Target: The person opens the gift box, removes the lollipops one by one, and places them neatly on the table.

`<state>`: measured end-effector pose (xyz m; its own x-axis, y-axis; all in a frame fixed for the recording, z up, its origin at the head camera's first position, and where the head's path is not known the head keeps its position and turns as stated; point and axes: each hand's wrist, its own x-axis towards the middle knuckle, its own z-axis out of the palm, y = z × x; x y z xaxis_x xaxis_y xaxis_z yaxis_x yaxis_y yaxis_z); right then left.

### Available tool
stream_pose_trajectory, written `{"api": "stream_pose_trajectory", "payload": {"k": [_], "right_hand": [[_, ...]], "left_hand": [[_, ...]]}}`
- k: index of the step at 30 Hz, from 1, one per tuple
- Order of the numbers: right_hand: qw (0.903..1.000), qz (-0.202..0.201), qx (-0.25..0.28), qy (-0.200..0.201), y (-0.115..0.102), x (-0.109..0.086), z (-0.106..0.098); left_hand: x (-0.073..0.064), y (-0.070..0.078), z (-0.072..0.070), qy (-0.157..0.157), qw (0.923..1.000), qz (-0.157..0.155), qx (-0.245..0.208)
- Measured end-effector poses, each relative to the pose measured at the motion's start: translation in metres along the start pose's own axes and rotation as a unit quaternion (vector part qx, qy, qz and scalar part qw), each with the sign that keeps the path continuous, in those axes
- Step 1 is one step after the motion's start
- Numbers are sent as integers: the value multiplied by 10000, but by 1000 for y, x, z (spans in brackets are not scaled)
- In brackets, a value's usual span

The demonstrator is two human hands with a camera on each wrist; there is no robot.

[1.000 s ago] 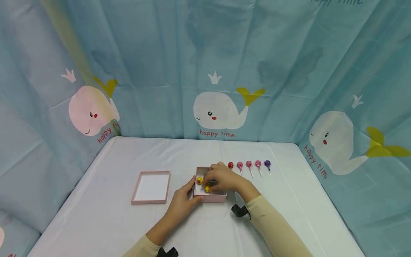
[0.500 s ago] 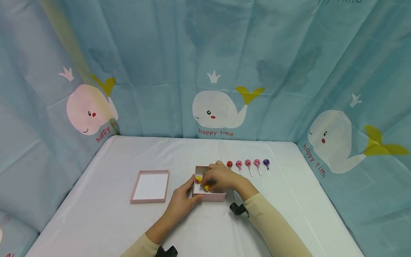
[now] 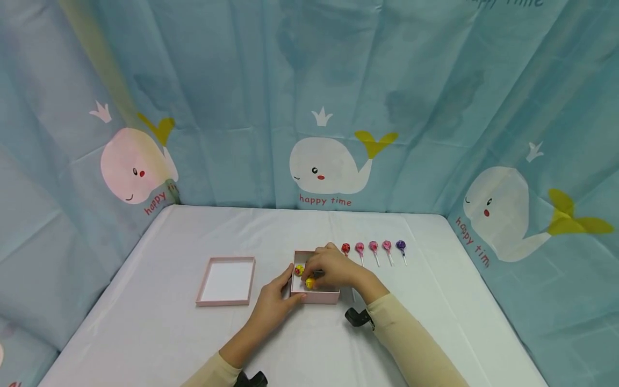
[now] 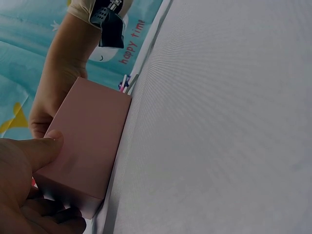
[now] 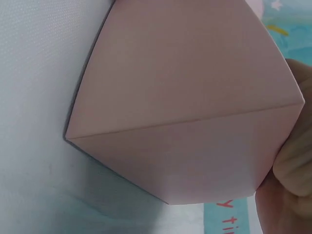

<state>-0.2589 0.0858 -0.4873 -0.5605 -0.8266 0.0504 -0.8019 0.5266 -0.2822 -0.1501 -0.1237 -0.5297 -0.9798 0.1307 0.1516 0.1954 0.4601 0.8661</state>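
In the head view, a pink box (image 3: 321, 298) stands uncovered on the table. My left hand (image 3: 272, 309) grips its near left corner, thumb against the front wall and fingers along the left side. Over the box is my right hand (image 3: 333, 267), its fingertips reaching inside and pinching a yellow lollipop (image 3: 309, 282). Another yellow lollipop (image 3: 299, 270) lies inside by the left wall. The right hand hides much of the interior. The left wrist view shows the left thumb (image 4: 46, 148) pressing the box wall; the right wrist view shows mostly outer box walls (image 5: 185, 68).
A pink box lid (image 3: 224, 303) with a white inside lies to the left on the white cloth (image 3: 169, 338). Behind the right arm, several lollipops stand in a row, from a red one (image 3: 345, 248) to a purple one (image 3: 401, 245). A blue whale-print curtain (image 3: 232, 107) surrounds the table.
The yellow lollipop at my right fingertips has shifted slightly left within the box. The left hand and box stay in place; the view has moved a little.
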Motion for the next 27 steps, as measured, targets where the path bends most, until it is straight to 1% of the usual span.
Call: {"api": "stream_pose_trajectory", "payload": {"k": [7, 11, 15, 18, 21, 25, 27], "right_hand": [[9993, 46, 340, 126, 3, 0, 1], [9971, 154, 716, 216, 2, -1, -1], [9930, 279, 1074, 393, 1, -3, -1], [9902, 380, 1191, 623, -1, -5, -2], [9867, 456, 1252, 933, -3, -6, -6], [9792, 392, 1406, 1411, -5, -9, -11], [9757, 366, 1464, 1588, -6, -11, -14]], "left_hand": [[-1, 1, -1, -7, 10000, -20, -4], [-1, 1, -1, 0, 10000, -6, 13], [-1, 0, 0, -3, 10000, 7, 44], [-1, 1, -1, -6, 10000, 25, 56], [-1, 2, -1, -14, 10000, 26, 15], [-1, 3, -1, -10, 10000, -10, -24], [-1, 3, -1, -8, 10000, -27, -36]]}}
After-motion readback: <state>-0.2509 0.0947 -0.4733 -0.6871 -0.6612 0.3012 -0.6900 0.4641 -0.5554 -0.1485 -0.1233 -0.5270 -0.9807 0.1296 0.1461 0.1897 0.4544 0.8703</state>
